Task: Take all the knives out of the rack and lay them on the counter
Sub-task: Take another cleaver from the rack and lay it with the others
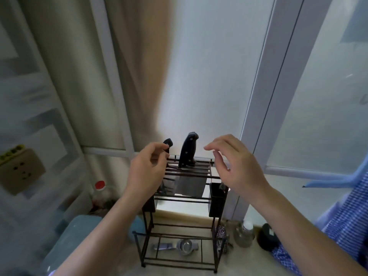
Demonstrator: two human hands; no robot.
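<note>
Handles stand up from the rack (199, 170): left hand (147, 172) curls at the small knife (168, 145), grip unclear; right hand (237, 166) slack, empty, by the cleaver (188, 150).

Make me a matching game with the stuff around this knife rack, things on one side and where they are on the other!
1. big knife
2. red-capped bottle
3. shiny metal tool
4. black cup

A. low down inside the rack
B. hung on the rack's right side
C. standing in the rack's top
D. left of the rack

Pairs: 1-C, 2-D, 3-A, 4-B
</note>
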